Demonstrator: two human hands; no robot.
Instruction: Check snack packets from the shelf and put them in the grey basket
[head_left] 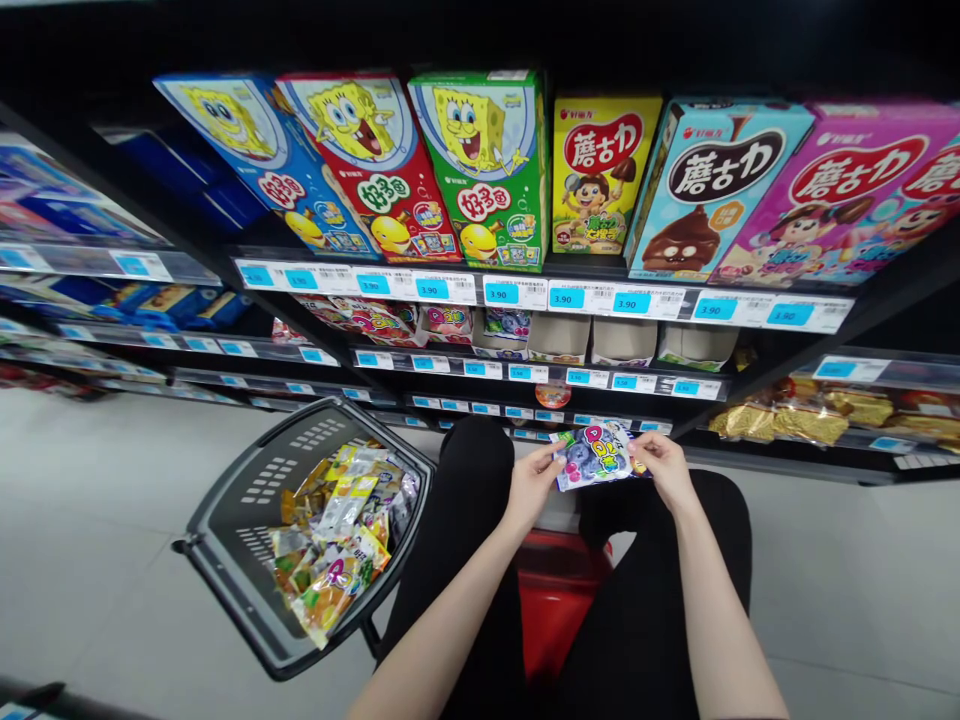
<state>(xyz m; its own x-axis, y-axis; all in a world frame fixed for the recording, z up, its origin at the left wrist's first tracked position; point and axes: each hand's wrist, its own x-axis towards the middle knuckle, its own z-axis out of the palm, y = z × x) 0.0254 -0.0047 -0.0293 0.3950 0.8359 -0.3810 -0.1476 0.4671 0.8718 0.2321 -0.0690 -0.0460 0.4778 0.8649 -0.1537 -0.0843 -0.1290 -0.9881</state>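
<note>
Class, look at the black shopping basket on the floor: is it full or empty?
Partly full: the basket holds a loose heap of snack packets; much of its wall shows bare.

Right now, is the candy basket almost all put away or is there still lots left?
Some looks done: the lower shelf already holds a few colourful bags. In hand: the left hand and right hand pinch one blueberry candy bag by its two ends, in front of the shelves. Left: the dark basket on the floor still holds a heap of candy bags, so plenty seems to remain.
</note>
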